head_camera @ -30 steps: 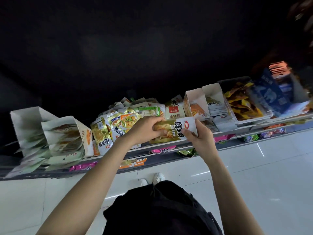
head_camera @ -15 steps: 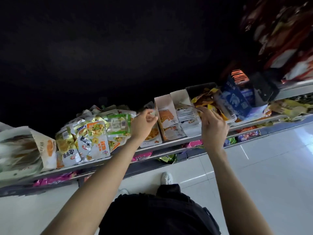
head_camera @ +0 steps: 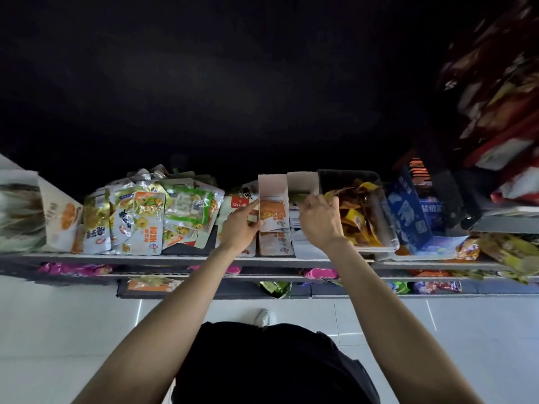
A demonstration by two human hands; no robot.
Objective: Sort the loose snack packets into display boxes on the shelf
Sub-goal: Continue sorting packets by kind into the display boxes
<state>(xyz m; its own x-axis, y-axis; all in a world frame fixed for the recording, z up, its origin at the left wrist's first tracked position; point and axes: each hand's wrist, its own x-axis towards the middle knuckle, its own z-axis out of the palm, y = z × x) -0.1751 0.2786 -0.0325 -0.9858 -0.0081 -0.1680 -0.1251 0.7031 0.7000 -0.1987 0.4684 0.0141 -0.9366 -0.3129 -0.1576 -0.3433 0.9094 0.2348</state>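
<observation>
A heap of loose snack packets (head_camera: 151,217) lies on the shelf (head_camera: 116,257) at left. Right of it stand two white display boxes. The orange-printed box (head_camera: 273,185) holds matching packets, and my left hand (head_camera: 240,228) grips its left wall, index finger stretched along it. My right hand (head_camera: 319,221) pinches a thin greenish packet (head_camera: 298,196) at the mouth of the second white box (head_camera: 303,180), over the white packets stacked inside. The fingers hide most of that packet.
A clear tub (head_camera: 379,246) of yellow packets and a blue carton (head_camera: 408,211) stand to the right. Another white box (head_camera: 55,220) sits far left. Lower shelves carry pink packets (head_camera: 75,269). White tiled floor (head_camera: 58,330) lies below.
Both hands held one yellow-white packet over the loose heap. They then shifted right along the shelf; the left hand now holds the orange box, the right holds the packet at the second box.
</observation>
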